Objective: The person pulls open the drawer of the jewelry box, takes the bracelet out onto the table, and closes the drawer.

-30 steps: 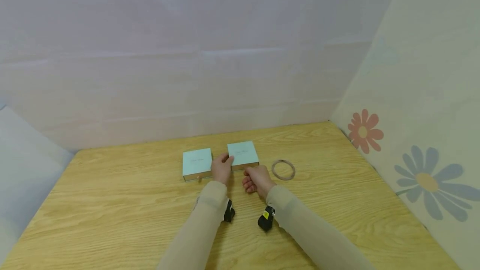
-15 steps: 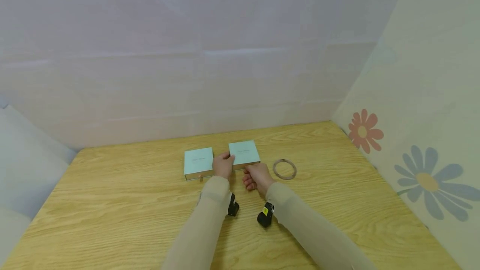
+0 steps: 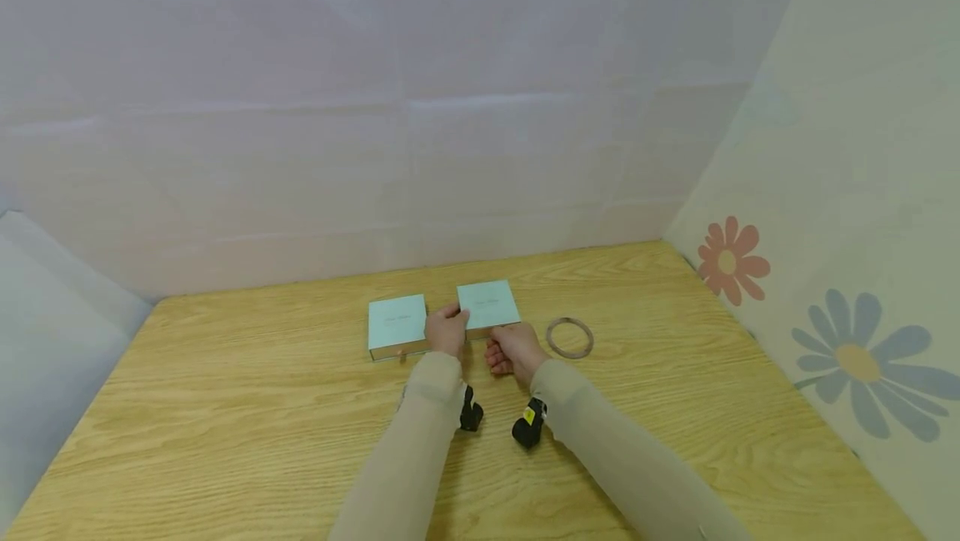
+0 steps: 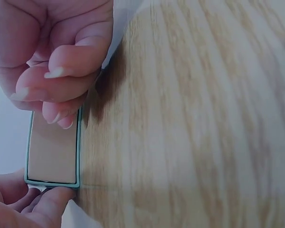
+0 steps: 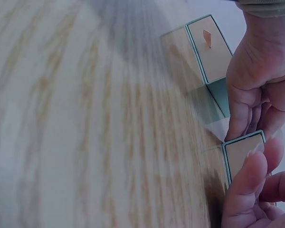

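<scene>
Two pale turquoise drawer boxes lie on the wooden table in the head view. My left hand (image 3: 447, 331) holds the left side of the right drawer box (image 3: 487, 302), thumb near its top edge. My right hand (image 3: 513, 351) is at that box's tan front panel (image 4: 52, 152), with thumb and index finger brought together against it and the other fingers curled. What lies between those fingertips is hidden. Beside my left hand sits the left drawer box (image 3: 396, 320); a small copper-coloured pull tab (image 5: 207, 38) stands out from its front in the right wrist view.
A thin brownish ring (image 3: 548, 339) lies flat to the right of my right hand. The wooden table (image 3: 247, 408) runs back to a pale cloth wall (image 3: 322, 149). A side wall with printed flowers (image 3: 857, 363) rises on the right.
Both hands stay at the right box with almost the same hold. The scene shifts slightly in the head view, and my left wrist has turned a little. Both boxes and the ring keep their places.
</scene>
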### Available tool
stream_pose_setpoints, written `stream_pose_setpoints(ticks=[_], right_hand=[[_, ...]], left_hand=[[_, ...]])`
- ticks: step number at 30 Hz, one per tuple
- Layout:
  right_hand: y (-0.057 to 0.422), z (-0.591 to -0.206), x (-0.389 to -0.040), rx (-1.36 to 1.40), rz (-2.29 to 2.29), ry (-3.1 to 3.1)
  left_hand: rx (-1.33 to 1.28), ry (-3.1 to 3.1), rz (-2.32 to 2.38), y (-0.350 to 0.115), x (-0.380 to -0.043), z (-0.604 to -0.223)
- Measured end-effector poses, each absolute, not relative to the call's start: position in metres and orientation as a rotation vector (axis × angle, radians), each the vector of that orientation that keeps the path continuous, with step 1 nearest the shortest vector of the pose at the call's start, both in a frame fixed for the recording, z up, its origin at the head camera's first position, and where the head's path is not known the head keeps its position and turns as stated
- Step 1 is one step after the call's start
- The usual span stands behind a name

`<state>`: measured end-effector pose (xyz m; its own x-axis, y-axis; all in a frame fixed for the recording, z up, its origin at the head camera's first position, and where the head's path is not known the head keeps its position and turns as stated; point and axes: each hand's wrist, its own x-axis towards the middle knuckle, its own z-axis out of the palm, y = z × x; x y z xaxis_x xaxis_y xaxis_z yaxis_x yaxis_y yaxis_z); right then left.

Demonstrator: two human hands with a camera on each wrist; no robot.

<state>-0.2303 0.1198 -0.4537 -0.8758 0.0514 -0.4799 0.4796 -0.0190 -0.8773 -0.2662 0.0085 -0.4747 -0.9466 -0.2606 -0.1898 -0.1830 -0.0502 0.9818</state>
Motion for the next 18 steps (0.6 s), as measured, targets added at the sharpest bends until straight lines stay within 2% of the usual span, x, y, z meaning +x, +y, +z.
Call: stream_pose_setpoints(ticks=[5, 12, 18], right_hand=[[0.119, -0.451, -0.228, 0.547, -1.953, 1.953], [0.119, -0.451, -0.229, 0.529, -1.930, 1.977], [0.122, -0.454, -0.229, 0.534, -1.914, 1.990]], left_hand=[[0.541, -2.110, -2.182, 0.012, -0.248, -0.447], [0.551, -2.100, -2.180, 0.010, -0.260, -0.462], [0.545, -2.130, -2.202, 0.011, -0.257, -0.459]])
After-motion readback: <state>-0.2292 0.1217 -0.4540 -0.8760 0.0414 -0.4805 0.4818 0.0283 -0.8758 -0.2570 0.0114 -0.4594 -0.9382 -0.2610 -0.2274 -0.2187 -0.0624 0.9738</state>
